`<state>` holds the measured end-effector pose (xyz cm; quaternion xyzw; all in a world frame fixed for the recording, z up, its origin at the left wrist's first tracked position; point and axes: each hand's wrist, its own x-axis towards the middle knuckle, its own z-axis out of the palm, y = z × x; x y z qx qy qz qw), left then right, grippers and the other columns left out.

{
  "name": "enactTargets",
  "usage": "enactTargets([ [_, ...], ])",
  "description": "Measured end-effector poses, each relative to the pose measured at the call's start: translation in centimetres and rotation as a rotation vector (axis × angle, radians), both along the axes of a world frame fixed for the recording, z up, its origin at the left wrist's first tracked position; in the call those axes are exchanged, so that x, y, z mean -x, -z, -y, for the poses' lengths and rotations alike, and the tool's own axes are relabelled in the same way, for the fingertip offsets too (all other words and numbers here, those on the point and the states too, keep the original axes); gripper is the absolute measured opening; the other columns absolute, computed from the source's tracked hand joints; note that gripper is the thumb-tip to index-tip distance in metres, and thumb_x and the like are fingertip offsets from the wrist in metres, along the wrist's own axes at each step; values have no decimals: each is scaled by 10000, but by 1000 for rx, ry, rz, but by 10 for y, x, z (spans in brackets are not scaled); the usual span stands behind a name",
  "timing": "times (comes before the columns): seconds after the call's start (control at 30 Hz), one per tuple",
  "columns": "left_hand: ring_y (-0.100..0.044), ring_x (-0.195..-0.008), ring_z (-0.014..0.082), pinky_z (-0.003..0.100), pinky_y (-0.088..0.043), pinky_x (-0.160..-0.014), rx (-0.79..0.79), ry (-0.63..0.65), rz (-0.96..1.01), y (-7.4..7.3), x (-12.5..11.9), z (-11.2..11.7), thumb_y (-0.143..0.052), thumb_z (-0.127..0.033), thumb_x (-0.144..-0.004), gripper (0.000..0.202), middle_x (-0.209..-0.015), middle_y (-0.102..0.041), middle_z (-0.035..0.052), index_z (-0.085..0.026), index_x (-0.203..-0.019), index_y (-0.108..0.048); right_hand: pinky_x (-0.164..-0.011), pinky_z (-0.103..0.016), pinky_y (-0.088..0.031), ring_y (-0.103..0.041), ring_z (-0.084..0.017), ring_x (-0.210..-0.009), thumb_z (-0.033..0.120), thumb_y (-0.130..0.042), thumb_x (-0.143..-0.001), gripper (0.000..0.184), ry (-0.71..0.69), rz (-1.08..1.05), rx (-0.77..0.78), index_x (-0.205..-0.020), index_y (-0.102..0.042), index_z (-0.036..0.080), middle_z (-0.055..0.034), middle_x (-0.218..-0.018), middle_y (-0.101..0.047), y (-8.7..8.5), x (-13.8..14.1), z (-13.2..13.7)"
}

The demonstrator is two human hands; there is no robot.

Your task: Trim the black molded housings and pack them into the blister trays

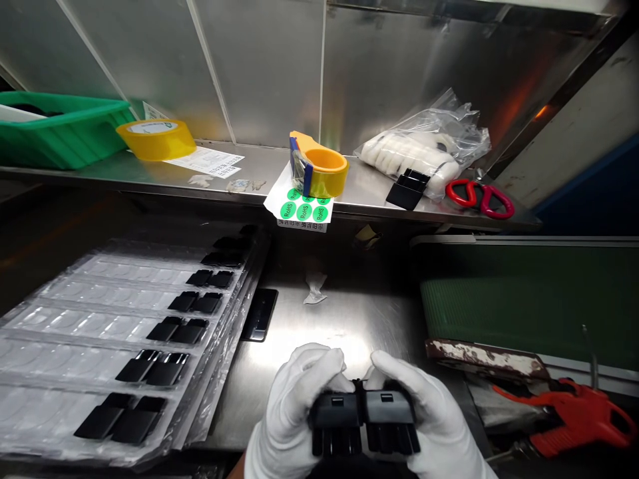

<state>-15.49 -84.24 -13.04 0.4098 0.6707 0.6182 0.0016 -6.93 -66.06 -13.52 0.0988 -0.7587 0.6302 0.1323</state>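
Note:
Low in the middle of the head view, my left hand (297,406), in a white glove, is closed round a black plastic part (336,422). My right hand (436,419), gloved the same way, grips a second black plastic part (391,420). The two parts are side by side, close together, each with a small slot on top and prongs at the near edge. To the left lies a clear plastic tray (107,339) on a stack of trays, with similar black parts (137,419) in its right-hand columns.
On the shelf stand a green bin (64,136), yellow tape (160,140), a tape dispenser (319,169), RoHS stickers (303,211), bagged white gloves (414,153), another black part (408,189) and red scissors (479,197). Right are a green conveyor belt (529,286) and a red air gun (579,416). A phone (260,315) lies beside the trays.

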Motion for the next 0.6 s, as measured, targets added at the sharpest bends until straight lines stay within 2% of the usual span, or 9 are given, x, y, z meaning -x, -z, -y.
enactTargets([
  [0.1, -675, -704, 187, 390, -482, -885, 14, -14, -1, 1, -2, 1, -709, -86, -788, 831, -842, -698, -29, -436, -1438, -327, -684, -296, -540, -635, -169, -755, 73, -666, -802, 765, -23, 25, 39, -1425, -379, 410, -25, -899, -646, 1, -1, 1],
  [0.3, -668, -711, 211, 377, -520, -773, -23, -6, 95, 4, -8, 3, -748, -67, -741, 927, -829, -711, -22, -463, -1444, -292, -687, -318, -537, -638, -179, -769, 66, -624, -822, 792, -51, 34, 80, -1453, -306, 425, -19, -915, -645, 1, 0, 2],
  [0.37, -656, -721, 222, 405, -507, -801, -59, 23, 96, 3, -6, 3, -748, -86, -741, 812, -806, -716, -20, -456, -1386, -421, -716, -343, -529, -638, -185, -776, 77, -660, -809, 778, -26, 8, 64, -1431, -358, 434, -21, -933, -654, -3, 0, 2],
  [0.43, -641, -722, 227, 427, -489, -827, -89, 76, 174, 0, -4, 2, -738, -95, -747, 520, -757, -711, -5, -394, -1166, -668, -720, -368, -508, -636, -201, -772, 101, -716, -778, 615, 25, 15, 61, -1280, -569, 425, -24, -886, -665, -8, -1, 5],
  [0.47, -630, -713, 223, 428, -484, -824, -123, 99, 289, -1, -3, 1, -747, -92, -736, 359, -718, -696, -1, -355, -981, -751, -700, -376, -502, -637, -211, -759, 136, -746, -760, 480, 41, 65, 126, -1147, -665, 409, -24, -849, -666, -11, -3, 7],
  [0.53, -598, -677, 203, 416, -485, -789, -226, 122, 555, -4, -6, -2, -802, -125, -688, 189, -613, -628, -15, -296, -666, -726, -639, -384, -500, -631, -221, -682, 302, -823, -686, 241, 31, 266, 419, -895, -716, 361, -15, -740, -646, -13, -7, 12],
  [0.6, -563, -661, 194, 391, -476, -752, -317, 108, 786, -3, -12, -4, -858, -259, -633, 282, -515, -513, -42, -273, -567, -585, -541, -358, -490, -585, -197, -556, 497, -862, -555, 361, -6, 469, 727, -791, -656, 317, 1, -630, -590, -11, -11, 18],
])
